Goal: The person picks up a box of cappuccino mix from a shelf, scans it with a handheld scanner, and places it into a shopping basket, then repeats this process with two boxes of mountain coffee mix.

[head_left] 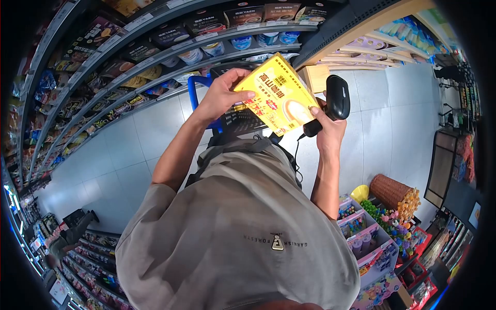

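Both of my hands hold a flat yellow coffee box [274, 95] in front of me, tilted, with a cup picture and large Chinese print facing up. My left hand [222, 95] grips its upper-left edge, thumb on the front face. At the lower-right corner, my right hand [330, 129] pinches the box under its thumb. That same hand also has a black handheld scanner [338, 98], its rounded head standing up beyond the fingers. The fingers behind the box are hidden. Below the box is a black basket [240, 124] with a blue frame, partly covered.
Store shelves [150, 59] with coffee packs and plastic tubs curve along the left and front. A wooden-edged shelf [356, 31] stands at front right. Behind on the right are a lilac display stand [374, 243] and a wicker basket [387, 191] of flowers. Grey tiles [124, 139] form the floor.
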A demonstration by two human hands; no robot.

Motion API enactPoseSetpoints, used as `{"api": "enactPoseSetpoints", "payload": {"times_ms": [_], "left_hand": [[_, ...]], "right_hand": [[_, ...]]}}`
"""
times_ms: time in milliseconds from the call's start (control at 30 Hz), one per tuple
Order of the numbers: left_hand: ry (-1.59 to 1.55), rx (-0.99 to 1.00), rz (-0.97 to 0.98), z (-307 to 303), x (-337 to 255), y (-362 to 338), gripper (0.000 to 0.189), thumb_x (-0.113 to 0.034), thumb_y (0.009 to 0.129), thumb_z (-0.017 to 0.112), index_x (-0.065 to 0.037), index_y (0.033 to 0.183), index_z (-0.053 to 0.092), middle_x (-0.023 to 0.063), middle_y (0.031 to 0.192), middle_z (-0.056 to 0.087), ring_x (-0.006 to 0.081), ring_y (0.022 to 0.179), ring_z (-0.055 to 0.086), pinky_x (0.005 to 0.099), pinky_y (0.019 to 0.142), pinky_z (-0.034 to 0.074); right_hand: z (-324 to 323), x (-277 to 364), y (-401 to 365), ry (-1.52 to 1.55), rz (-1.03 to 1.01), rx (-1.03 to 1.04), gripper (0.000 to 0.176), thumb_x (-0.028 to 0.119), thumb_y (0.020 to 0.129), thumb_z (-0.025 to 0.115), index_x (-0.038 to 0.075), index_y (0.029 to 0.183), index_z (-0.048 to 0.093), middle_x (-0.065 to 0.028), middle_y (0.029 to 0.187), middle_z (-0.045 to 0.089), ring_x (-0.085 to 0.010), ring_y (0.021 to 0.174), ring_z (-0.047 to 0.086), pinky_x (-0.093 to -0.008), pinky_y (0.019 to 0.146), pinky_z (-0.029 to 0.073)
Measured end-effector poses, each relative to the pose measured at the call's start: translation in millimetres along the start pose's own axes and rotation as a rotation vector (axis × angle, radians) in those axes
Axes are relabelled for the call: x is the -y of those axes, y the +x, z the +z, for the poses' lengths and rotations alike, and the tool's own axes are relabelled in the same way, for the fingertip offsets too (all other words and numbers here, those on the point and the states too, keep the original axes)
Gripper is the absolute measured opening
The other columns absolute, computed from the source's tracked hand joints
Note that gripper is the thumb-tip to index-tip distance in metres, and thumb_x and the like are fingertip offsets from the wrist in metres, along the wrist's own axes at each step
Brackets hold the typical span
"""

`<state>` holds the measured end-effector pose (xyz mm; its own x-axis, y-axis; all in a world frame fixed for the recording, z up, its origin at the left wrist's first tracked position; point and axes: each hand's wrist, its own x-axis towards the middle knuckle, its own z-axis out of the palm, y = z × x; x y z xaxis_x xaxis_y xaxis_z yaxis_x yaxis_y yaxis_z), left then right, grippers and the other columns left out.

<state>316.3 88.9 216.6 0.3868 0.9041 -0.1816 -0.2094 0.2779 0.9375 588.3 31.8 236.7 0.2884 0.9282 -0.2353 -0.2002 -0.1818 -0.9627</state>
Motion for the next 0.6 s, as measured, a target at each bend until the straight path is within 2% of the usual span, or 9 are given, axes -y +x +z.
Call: {"api": "enactPoseSetpoints", "payload": {"times_ms": [133,200,333,433,500,600], "left_hand": [[-0.059,-0.056,-0.014,3.5,2.3,0.3,0.040,-0.009,0.080,0.075,0.002,0.113,0.055,0.0048,0.101,0.062,0.0097,0.090,0.058,0.0243,0.082,0.047],[-0.080,-0.067,-0.029,5.2,4.0,-0.7,0.036,-0.009,0.081,0.074,0.002,0.110,0.056,0.0044,0.097,0.062,0.0092,0.087,0.058,0.0240,0.079,0.047],[-0.163,-0.092,-0.100,9.1,6.9,-3.9,0.029,-0.013,0.083,0.073,0.002,0.104,0.057,0.0043,0.091,0.062,0.0093,0.082,0.059,0.0241,0.076,0.048],[-0.193,-0.162,-0.162,15.2,7.5,-5.5,0.028,-0.017,0.085,0.071,0.001,0.101,0.057,0.0051,0.089,0.063,0.0091,0.079,0.059,0.0230,0.070,0.047],[-0.211,-0.179,-0.175,16.0,9.8,-4.4,0.028,-0.018,0.086,0.071,0.000,0.102,0.056,0.0055,0.090,0.063,0.0091,0.077,0.059,0.0227,0.067,0.046],[-0.249,-0.216,-0.213,19.4,7.9,-4.2,0.028,-0.020,0.086,0.070,-0.001,0.101,0.055,0.0060,0.090,0.063,0.0087,0.075,0.058,0.0225,0.061,0.044]], "right_hand": [[-1.9,-8.6,3.7,0.114,-0.032,0.041,0.057,-0.005,0.073,0.072,-0.002,0.126,0.052,-0.0127,0.114,0.059,-0.0213,0.102,0.060,-0.0339,0.089,0.048],[-1.3,-10.0,3.7,0.165,0.038,0.029,0.048,0.000,0.078,0.071,-0.003,0.122,0.054,-0.0133,0.106,0.063,-0.0180,0.096,0.060,-0.0311,0.089,0.046],[2.6,-11.3,2.5,0.203,0.024,-0.017,0.045,0.004,0.080,0.071,-0.003,0.121,0.055,-0.0119,0.105,0.063,-0.0176,0.095,0.060,-0.0305,0.089,0.046],[-3.4,-22.2,3.7,0.221,0.012,-0.033,0.050,0.009,0.082,0.071,-0.004,0.125,0.051,-0.0119,0.111,0.060,-0.0193,0.097,0.060,-0.0334,0.090,0.047],[-5.1,-25.3,1.4,0.242,0.082,-0.021,0.046,0.010,0.083,0.070,-0.004,0.123,0.052,-0.0113,0.105,0.063,-0.0183,0.094,0.061,-0.0320,0.090,0.047],[-4.2,-24.2,-2.9,0.241,0.101,-0.020,0.042,0.010,0.084,0.069,-0.004,0.120,0.053,-0.0128,0.105,0.063,-0.0191,0.094,0.062,-0.0327,0.089,0.048]]}}
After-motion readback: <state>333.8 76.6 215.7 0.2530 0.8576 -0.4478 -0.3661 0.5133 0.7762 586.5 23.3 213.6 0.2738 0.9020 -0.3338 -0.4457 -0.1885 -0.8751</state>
